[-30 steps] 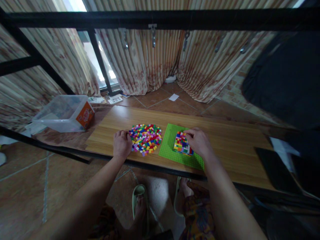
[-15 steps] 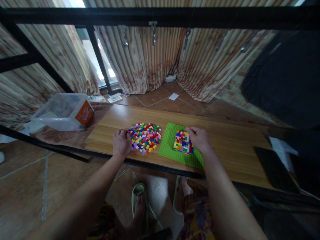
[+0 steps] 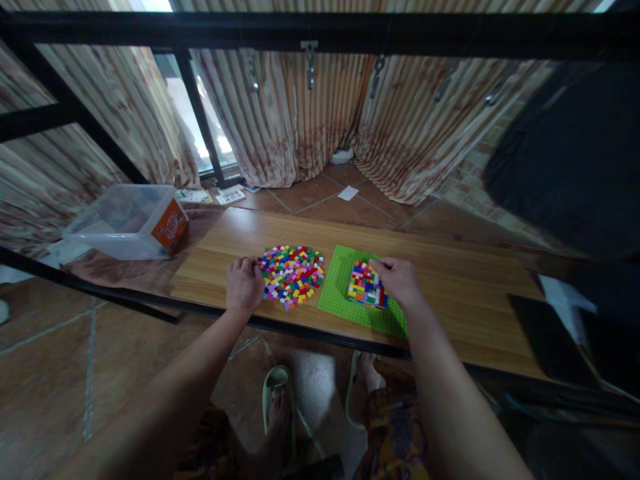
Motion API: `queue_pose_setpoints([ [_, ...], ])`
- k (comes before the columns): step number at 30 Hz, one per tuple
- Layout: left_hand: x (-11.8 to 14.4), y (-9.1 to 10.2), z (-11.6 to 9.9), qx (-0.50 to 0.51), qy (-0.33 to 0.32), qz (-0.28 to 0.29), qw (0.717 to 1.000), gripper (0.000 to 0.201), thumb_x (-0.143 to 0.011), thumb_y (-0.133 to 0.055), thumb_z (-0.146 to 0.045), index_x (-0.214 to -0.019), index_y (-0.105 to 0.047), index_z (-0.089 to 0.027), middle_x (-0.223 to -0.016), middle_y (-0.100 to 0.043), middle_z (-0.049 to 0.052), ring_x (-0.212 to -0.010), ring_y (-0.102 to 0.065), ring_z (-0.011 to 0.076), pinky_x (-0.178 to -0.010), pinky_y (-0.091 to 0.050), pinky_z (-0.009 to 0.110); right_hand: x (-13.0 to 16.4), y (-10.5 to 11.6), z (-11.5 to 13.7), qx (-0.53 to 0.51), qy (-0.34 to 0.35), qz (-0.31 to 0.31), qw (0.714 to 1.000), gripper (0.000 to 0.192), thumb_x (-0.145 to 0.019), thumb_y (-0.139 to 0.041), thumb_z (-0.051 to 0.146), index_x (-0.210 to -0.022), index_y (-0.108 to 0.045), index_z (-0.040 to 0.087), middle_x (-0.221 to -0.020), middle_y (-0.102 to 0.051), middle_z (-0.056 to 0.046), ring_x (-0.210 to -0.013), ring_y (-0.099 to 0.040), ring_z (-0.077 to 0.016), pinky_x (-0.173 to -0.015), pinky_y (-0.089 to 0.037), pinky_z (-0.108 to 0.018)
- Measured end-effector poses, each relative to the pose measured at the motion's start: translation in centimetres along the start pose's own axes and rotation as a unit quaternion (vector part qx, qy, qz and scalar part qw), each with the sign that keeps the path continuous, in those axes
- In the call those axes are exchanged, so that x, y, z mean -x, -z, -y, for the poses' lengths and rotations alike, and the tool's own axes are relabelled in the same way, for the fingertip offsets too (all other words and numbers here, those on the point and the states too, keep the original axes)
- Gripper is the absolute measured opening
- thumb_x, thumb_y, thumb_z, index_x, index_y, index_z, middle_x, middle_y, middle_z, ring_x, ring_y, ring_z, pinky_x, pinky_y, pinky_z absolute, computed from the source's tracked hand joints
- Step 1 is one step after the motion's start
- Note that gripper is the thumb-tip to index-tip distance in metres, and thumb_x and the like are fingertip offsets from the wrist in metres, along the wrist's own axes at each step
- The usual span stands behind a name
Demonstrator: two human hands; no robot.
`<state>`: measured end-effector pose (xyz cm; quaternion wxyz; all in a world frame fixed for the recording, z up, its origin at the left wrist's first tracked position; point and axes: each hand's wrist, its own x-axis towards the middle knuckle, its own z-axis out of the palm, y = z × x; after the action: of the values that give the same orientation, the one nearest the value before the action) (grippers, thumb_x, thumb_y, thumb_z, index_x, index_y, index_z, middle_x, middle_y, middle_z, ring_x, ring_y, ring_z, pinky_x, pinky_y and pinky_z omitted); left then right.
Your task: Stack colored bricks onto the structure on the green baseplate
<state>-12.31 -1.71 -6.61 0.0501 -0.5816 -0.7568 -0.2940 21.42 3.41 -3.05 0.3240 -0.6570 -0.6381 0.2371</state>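
In the head view, the right hand [image 3: 399, 280] was at the top of the block [image 3: 364, 285], its thumb and fingers drawn together at the far right corner; whether a brick was pinched between them could not be told. The block stood on the green plate [image 3: 333, 288], which lay on the desk [image 3: 465, 293]. The left hand [image 3: 245, 283] rested with curled fingers at the left edge of the pile [image 3: 291, 275]; whether it grasped anything was hidden. As a judgement, a push off-centre at that corner could have tipped or loosened a top brick, since the fingers covered the spot and left little view for lining up studs. A hard sideways press might have slid the plate, as neither hand appeared to brace it. A careless sweep by the left hand could have sent loose bricks over the desk's near edge, which ran close to the pile. As for writing, the box [image 3: 120, 227] bore an orange label [image 3: 170, 225] with pale lettering, too blurred to read; the booklet [image 3: 231, 195] on the floor carried dark print, equally illegible.
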Motion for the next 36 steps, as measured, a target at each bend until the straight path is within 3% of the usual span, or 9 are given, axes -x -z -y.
queue_pose_setpoints([
  [13,0.0,0.0,0.1,0.000,-0.007,0.005,1.000,0.023,-0.085,-0.042,-0.022,-0.090,-0.065,-0.016,-0.098,-0.065,0.014,-0.103,-0.057,0.0297,-0.097,-0.044,0.045,0.8,-0.6,0.6,-0.032,-0.001,-0.055,0.998,0.037,-0.077,-0.057,0.048,-0.069,-0.075,0.015,-0.061,-0.069,-0.005,-0.057,-0.059,-0.0175,-0.055,-0.037,-0.028],
  [19,-0.1,0.1,0.1,-0.001,-0.007,0.002,1.000,0.024,-0.085,-0.043,-0.021,-0.092,-0.065,-0.016,-0.098,-0.065,0.015,-0.103,-0.057,0.0298,-0.096,-0.043,0.046,1.0,-0.1,0.8,-0.027,-0.009,-0.033,0.999,0.042,-0.080,-0.052,0.052,-0.075,-0.074,0.016,-0.066,-0.070,-0.005,-0.064,-0.061,-0.0198,-0.061,-0.043,-0.030],
  [23,-0.1,-0.1,0.3,0.002,-0.012,0.000,1.000,0.022,-0.085,-0.044,-0.021,-0.090,-0.064,-0.018,-0.096,-0.066,0.013,-0.102,-0.057,0.0298,-0.096,-0.044,0.047,1.2,1.3,0.3,-0.068,0.012,-0.038,0.997,0.055,-0.085,-0.045,0.062,-0.098,-0.072,0.016,-0.093,-0.073,-0.012,-0.087,-0.065,-0.0244,-0.078,-0.049,-0.037],
  [27,-0.1,-0.1,0.3,0.000,-0.006,-0.001,1.000,0.022,-0.085,-0.043,-0.021,-0.089,-0.064,-0.017,-0.096,-0.065,0.014,-0.101,-0.057,0.0293,-0.096,-0.044,0.045,2.7,2.1,0.4,-0.031,0.085,0.025,0.996,0.077,-0.070,-0.067,0.064,-0.133,-0.055,0.020,-0.132,-0.058,-0.015,-0.120,-0.054,-0.0307,-0.101,-0.043,-0.048],
  [32,-0.1,-0.1,0.2,-0.004,-0.005,0.000,1.000,0.023,-0.086,-0.042,-0.022,-0.091,-0.064,-0.017,-0.097,-0.065,0.014,-0.101,-0.057,0.0290,-0.096,-0.044,0.044,4.5,0.9,0.8,0.078,0.135,0.079,0.985,0.105,-0.057,-0.081,0.052,-0.147,-0.036,0.024,-0.147,-0.041,-0.015,-0.136,-0.037,-0.0349,-0.110,-0.034,-0.053],
  [36,0.0,0.0,0.2,-0.006,-0.005,0.004,1.000,0.023,-0.086,-0.042,-0.022,-0.090,-0.064,-0.017,-0.096,-0.066,0.013,-0.101,-0.057,0.0293,-0.096,-0.044,0.044,4.4,0.2,0.5,0.114,0.128,0.082,0.982,0.109,-0.056,-0.083,0.040,-0.150,-0.030,0.027,-0.143,-0.043,-0.014,-0.133,-0.040,-0.0351,-0.109,-0.035,-0.054],
])
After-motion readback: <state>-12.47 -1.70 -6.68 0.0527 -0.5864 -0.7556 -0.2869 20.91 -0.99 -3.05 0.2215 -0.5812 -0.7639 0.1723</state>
